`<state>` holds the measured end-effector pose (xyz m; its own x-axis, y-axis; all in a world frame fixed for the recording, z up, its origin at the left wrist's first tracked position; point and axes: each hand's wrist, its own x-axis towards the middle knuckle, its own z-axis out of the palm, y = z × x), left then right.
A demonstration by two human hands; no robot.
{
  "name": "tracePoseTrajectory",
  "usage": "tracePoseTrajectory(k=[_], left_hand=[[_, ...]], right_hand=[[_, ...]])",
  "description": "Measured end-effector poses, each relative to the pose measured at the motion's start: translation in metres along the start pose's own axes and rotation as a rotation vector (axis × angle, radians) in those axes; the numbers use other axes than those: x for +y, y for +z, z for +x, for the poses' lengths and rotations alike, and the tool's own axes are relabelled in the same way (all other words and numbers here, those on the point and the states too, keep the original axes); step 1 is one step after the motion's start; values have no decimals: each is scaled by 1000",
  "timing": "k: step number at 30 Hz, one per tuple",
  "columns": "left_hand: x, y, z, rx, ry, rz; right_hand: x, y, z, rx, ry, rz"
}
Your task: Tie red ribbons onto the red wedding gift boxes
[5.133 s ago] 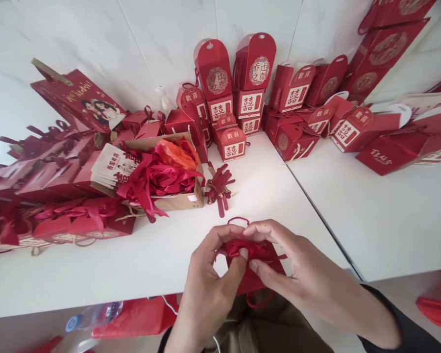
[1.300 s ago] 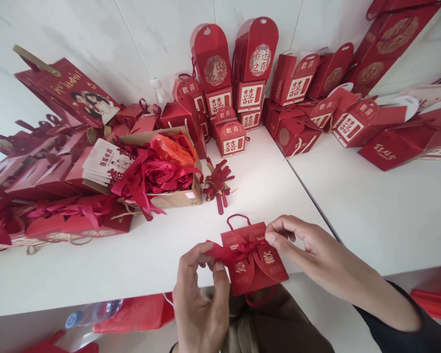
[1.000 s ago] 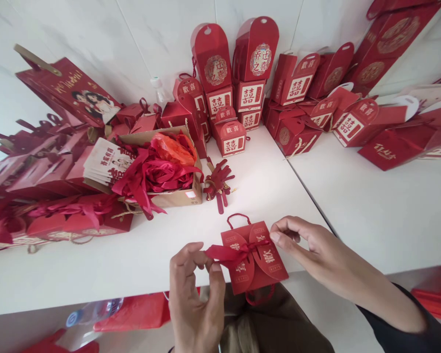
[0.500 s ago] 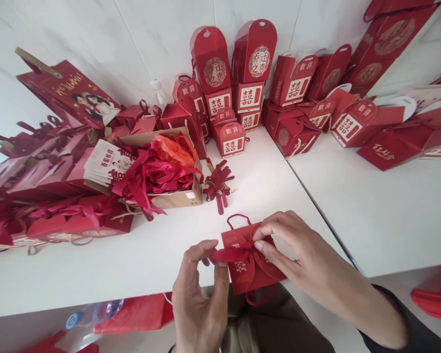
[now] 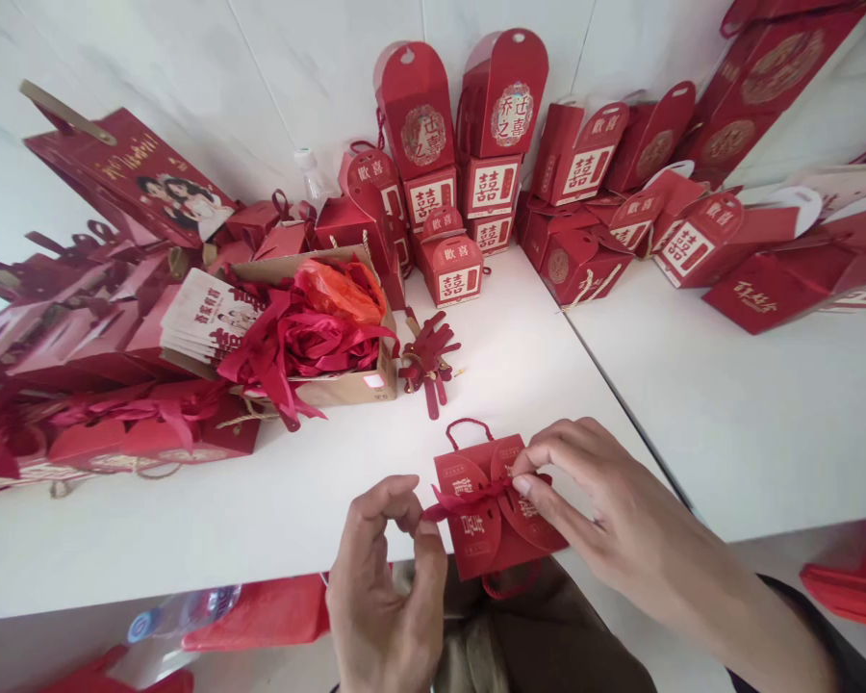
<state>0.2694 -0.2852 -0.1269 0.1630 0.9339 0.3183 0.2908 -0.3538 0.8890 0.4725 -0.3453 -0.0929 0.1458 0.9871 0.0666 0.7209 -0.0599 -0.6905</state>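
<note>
A red gift box with pale characters and two cord handles sits at the table's front edge, its near end reaching over the edge. Across its top runs a dark red ribbon, knotted near the middle where the flaps meet. My left hand pinches the ribbon's left end between thumb and forefinger, just off the box. Over the box's right side, my right hand pinches the ribbon close to the knot, with a short tail showing beyond the fingertips.
An open cardboard box full of red ribbons stands left of centre. Beside it lies a pile of red strips. Red gift boxes are stacked along the wall, with more rows at left. A plastic bottle lies below the table edge.
My hands have moved slightly apart, the right one shifting right. The ribbon between them is drawn narrower and tighter across the box.
</note>
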Motion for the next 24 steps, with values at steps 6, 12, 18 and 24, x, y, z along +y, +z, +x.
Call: tracePoseTrajectory(k=[6,12,18,24], left_hand=[[-2,-3,-2,17,-29,7],[6,0,-4,65,-172,-44],[31,13,-14,98,-203,-102],[38,19,-18,69,-9,-174]], right_hand=[[3,0,-2,0,9,14],[5,3,-4,8,-2,-36],[-12,4,-6,69,-96,-13],[-25,10,-5,28,-189,104]])
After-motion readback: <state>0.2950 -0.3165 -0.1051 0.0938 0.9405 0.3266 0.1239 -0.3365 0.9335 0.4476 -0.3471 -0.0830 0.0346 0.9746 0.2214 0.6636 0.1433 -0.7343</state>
